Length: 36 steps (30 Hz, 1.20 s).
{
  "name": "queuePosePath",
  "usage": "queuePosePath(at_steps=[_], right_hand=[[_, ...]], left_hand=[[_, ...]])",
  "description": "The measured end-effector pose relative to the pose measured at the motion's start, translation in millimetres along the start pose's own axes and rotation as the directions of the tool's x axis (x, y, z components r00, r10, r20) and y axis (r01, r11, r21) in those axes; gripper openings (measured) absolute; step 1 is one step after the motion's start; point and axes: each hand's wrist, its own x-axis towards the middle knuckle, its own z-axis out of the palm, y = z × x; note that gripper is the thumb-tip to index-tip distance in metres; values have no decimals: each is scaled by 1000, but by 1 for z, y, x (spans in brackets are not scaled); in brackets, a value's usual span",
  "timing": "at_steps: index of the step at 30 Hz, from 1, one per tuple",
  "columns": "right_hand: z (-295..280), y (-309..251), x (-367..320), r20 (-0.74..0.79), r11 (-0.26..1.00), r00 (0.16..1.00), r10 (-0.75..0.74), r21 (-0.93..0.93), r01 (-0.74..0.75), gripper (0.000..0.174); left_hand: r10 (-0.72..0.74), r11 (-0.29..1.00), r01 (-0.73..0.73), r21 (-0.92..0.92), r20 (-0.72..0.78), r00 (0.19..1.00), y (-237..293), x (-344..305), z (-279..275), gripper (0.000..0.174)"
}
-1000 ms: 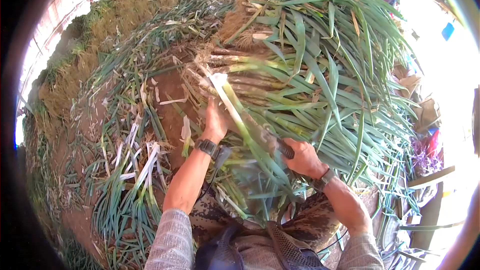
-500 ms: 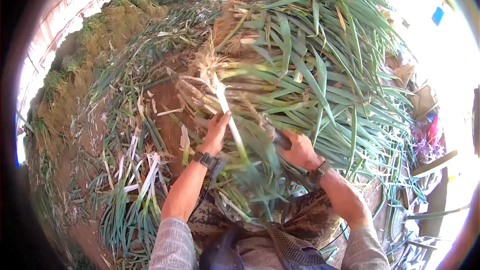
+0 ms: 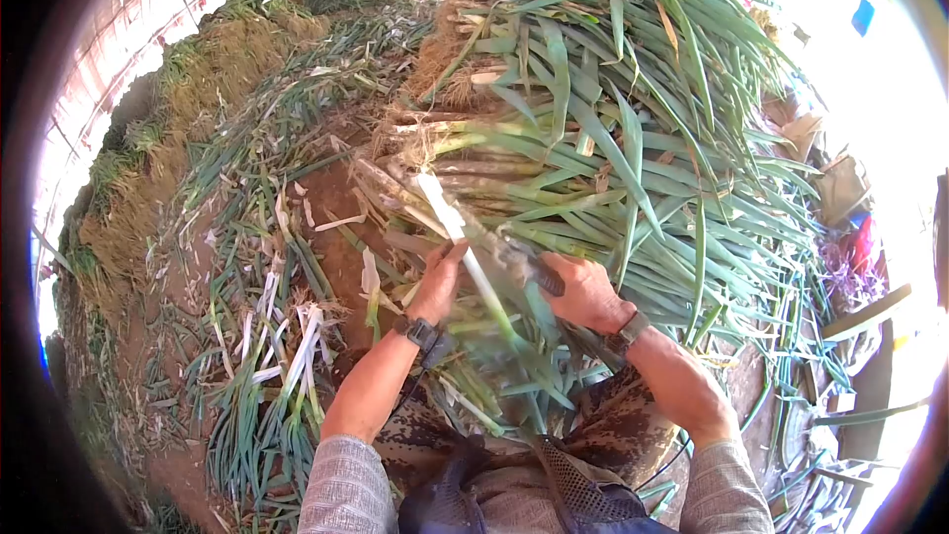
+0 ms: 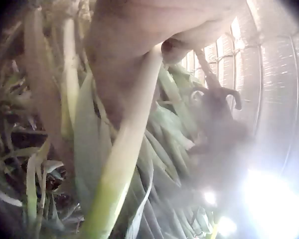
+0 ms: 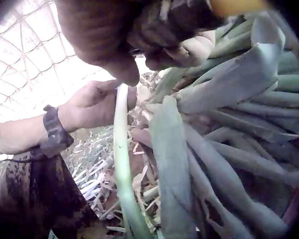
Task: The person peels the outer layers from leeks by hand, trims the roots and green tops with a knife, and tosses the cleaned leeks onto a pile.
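In the head view my left hand point(image 3: 437, 285) grips a leek point(image 3: 482, 282) by its white stem, which slants from a pale upper end to green leaves over my lap. The left wrist view has this stem point(image 4: 124, 159) running down from the hand point(image 4: 139, 35). My right hand point(image 3: 585, 295) grips the dark handle point(image 3: 547, 279) of a tool just right of the leek; the tool's front part is blurred. In the right wrist view, the left hand point(image 5: 93, 105) pinches the stem point(image 5: 121, 144) below my right hand point(image 5: 97, 30).
A large leek pile point(image 3: 583, 153) lies ahead and right, its roots facing left. White-stemmed leeks point(image 3: 297, 351) lie in a bunch at the left on soil point(image 3: 331, 193). Trimmings point(image 3: 267, 119) and root heaps point(image 3: 198, 69) extend beyond.
My left hand has shifted right and slightly down since half a second ago. The root tuft then at the stem's upper end no longer shows on it. The tool has moved slightly left.
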Motion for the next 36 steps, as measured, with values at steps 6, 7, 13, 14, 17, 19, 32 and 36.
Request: queuePosePath(at_steps=[6,7,13,14,17,19,32,36], right_hand=[[-1,0,-4,161,995,985,54,-92,-40,38],[1,3,-4,163,995,985,53,-90,-38,38],[3,-11,2,47,999,999,-7,41,5,35],[5,-13,4,59,1000,998,-20,23,19,36],[8,-16,10,111,1000,994,12,-10,-11,38],[9,-16,13,157,998,986,57,-35,-52,39],[26,-12,11,117,998,993,15,-66,-7,38],[25,-8,11,20,996,996,88,-23,-87,37]], left_hand=[[9,977,-28,-213,-90,996,-10,2,-9,29],[-78,965,51,-259,-97,992,-8,-1,-10,36],[-238,917,193,-348,-93,967,7,-16,-12,61],[-266,907,228,-355,-63,962,6,-17,-15,61],[-262,927,203,-315,-157,952,4,-20,-11,55],[-21,994,8,-106,-120,992,-15,-14,-20,47],[60,996,-78,-51,-300,952,-12,-36,-20,38],[101,995,-79,68,-420,902,-1,-40,-15,36]])
